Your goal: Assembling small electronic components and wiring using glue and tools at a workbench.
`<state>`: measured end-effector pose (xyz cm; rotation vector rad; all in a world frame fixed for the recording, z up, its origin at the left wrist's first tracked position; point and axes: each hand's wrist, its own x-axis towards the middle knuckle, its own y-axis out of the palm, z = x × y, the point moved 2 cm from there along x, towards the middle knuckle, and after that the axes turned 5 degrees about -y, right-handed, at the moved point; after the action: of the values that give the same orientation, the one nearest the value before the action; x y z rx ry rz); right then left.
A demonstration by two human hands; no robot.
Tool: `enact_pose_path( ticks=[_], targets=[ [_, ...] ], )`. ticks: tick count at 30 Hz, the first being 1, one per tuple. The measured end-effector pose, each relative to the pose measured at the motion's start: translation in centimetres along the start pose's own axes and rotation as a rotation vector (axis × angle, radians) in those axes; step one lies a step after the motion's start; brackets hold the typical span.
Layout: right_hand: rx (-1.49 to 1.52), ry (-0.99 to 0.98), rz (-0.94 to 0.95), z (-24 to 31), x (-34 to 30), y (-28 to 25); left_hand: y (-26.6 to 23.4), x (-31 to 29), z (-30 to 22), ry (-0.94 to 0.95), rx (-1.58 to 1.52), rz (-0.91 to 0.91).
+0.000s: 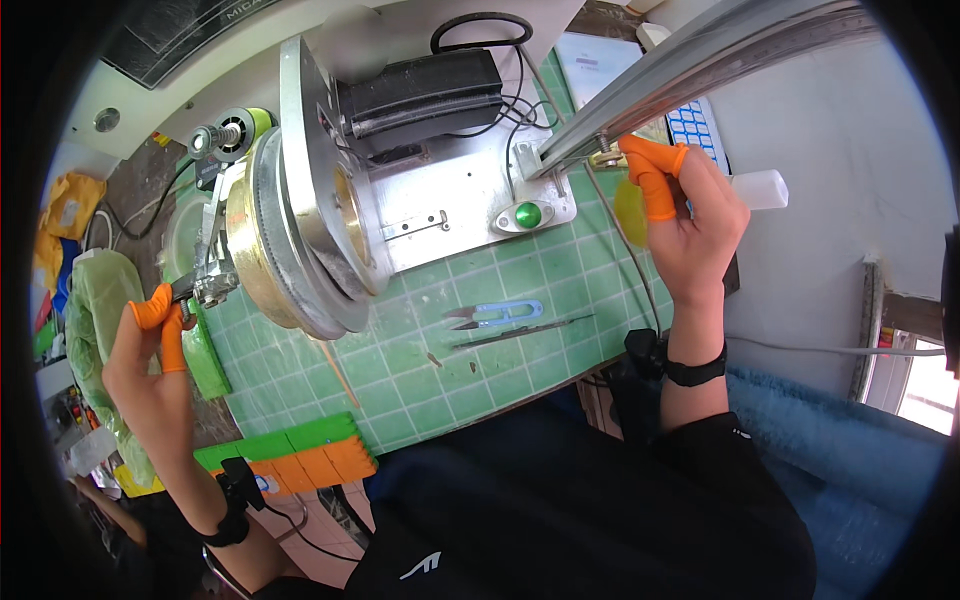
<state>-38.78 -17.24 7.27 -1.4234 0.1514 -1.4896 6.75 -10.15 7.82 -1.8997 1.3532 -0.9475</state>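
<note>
Left hand (pixel 150 350) pinches a metal fitting (pixel 211 286); right hand (pixel 695 220) bunches up at a bolt (pixel 605 150), its grip unclear to me. Between them a wheeled machine (pixel 316 190) stands on the green tabletop (pixel 430 398); beyond, a dark panel (pixel 170 42) carries pale lettering (pixel 243 10).

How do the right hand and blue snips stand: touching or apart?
Apart. The head view shows green gridded surface between the right hand and the blue snips.
</note>
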Motion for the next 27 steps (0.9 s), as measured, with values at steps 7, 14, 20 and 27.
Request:
enact_pose_path(
  ticks=[7,14,20,27],
  targets=[
    [0.034,0.079,0.052,0.4,-0.8,0.9,-0.5,0.0,1.4,-0.047,0.034,0.088],
    [0.067,0.213,0.076,2.2,-2.7,2.9,-0.4,-0.2,-0.3,0.009,-0.036,0.02],
    [0.234,0.279,-0.075,6.2,-1.0,-1.6,0.0,0.8,-1.1,0.16,-0.057,-0.015],
    [0.952,-0.289,0.547,22.4,0.1,6.0,-2.6,-0.7,-0.8,0.267,0.007,0.027]
  ],
)
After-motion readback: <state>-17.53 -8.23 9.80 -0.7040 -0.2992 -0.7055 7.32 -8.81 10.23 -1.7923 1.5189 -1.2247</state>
